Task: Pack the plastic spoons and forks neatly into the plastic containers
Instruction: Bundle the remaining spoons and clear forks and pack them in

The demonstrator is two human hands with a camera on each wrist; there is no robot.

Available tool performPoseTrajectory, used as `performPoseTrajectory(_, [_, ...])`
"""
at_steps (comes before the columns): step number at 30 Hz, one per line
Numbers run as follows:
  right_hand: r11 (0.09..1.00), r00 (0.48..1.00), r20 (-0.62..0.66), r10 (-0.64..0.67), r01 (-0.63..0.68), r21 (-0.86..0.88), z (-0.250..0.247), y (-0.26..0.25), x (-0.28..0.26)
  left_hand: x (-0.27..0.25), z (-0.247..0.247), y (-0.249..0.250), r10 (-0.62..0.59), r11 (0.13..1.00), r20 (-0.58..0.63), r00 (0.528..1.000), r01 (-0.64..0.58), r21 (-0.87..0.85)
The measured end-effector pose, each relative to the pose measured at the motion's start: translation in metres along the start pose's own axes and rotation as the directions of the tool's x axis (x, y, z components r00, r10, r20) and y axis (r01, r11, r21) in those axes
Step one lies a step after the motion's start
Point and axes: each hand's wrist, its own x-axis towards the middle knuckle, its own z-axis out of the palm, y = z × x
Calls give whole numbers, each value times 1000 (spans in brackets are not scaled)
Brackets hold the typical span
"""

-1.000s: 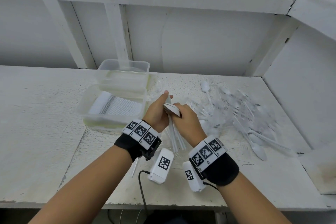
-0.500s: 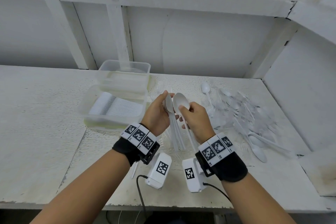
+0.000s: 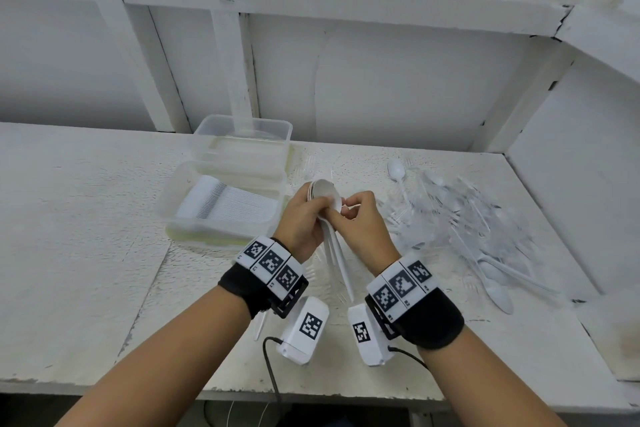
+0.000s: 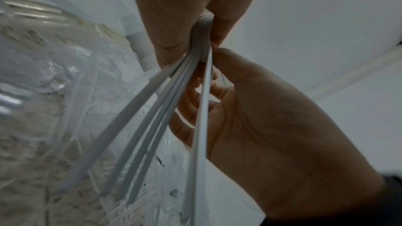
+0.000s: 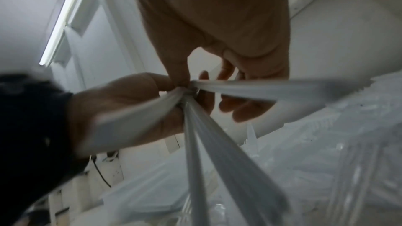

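My left hand (image 3: 304, 218) grips a stack of white plastic spoons (image 3: 325, 194) by their necks, bowls up, handles fanning down toward me (image 4: 152, 126). My right hand (image 3: 349, 215) pinches the frontmost spoon of that stack near the bowl (image 5: 187, 90). To the left lies a clear plastic container (image 3: 173, 204) with a neat row of white cutlery (image 3: 225, 204) inside. A second clear container (image 3: 242, 139) stands behind it. A loose pile of clear and white spoons and forks (image 3: 467, 218) covers the table to the right.
The white table (image 3: 69, 253) has bare room at left and its front edge lies near my forearms. A white wall and beams stand behind, and a side wall (image 3: 571, 184) closes off the right. A single white utensil (image 3: 259, 326) lies under my left wrist.
The spoon my right hand held apart from the stack half a second ago is now pressed onto the front of the stack. Both hands have drawn together.
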Motion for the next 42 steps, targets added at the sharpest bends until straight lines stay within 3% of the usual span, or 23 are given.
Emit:
performPoseTrajectory(4, [980, 994, 104, -42, 61, -189, -1, -2, -8, 7, -5, 9, 15, 999, -101, 995, -18, -34])
performPoseTrajectory(8, [890, 957, 238, -169, 251, -380, 2, 0, -16, 13, -8, 18, -40, 981, -175, 984, 6, -192])
performPoseTrajectory(11, [882, 940, 300, -164, 276, -381, 4, 2, -15, 17, -9, 23, -97, 948, -178, 979, 36, -315])
performPoseTrajectory(14, [869, 925, 346, -159, 297, -395, 7, 5, -13, 20, -10, 25, -104, 948, -167, 980, 47, -313])
performPoseTrajectory(20, [937, 956, 269, -113, 193, -291, -1, 5, -5, 16, -14, 20, -139, 990, 5, 990, 139, 2])
performPoseTrajectory(23, [982, 971, 229, -76, 112, -150, -3, 8, 4, 7, -13, 16, -163, 950, 8, 987, 154, 272])
performPoseTrajectory(26, [993, 971, 233, -44, 67, -95, 0, 10, 7, 2, -11, 15, -113, 929, -16, 994, 111, 353])
performPoseTrajectory(30, [979, 951, 304, -61, 116, -166, 8, 2, 2, -1, -6, 17, -19, 876, -85, 996, 58, 479])
performPoseTrajectory(32, [937, 915, 403, -34, 169, -306, 6, -4, 0, 0, -6, 20, 43, 833, -95, 995, 17, 553])
performPoseTrajectory(34, [846, 876, 481, -20, 271, -460, -1, -9, -1, 0, -8, 29, 126, 733, -64, 990, -50, 678])
performPoseTrajectory(35, [809, 876, 480, -47, 315, -496, -5, -12, -1, 0, -10, 36, 165, 640, -22, 986, -89, 763])
performPoseTrajectory(38, [742, 884, 351, -310, 455, -492, -16, -23, 5, 0, -21, 56, 177, 233, 128, 976, -168, 958])
performPoseTrajectory(40, [658, 802, 241, -546, 589, -469, -19, -30, 11, 1, -28, 65, 112, 29, 188, 976, -192, 981])
performPoseTrajectory(42, [460, 666, 205, -717, 673, -579, -19, -31, 19, 2, -35, 69, 53, -63, 223, 973, -219, 974])
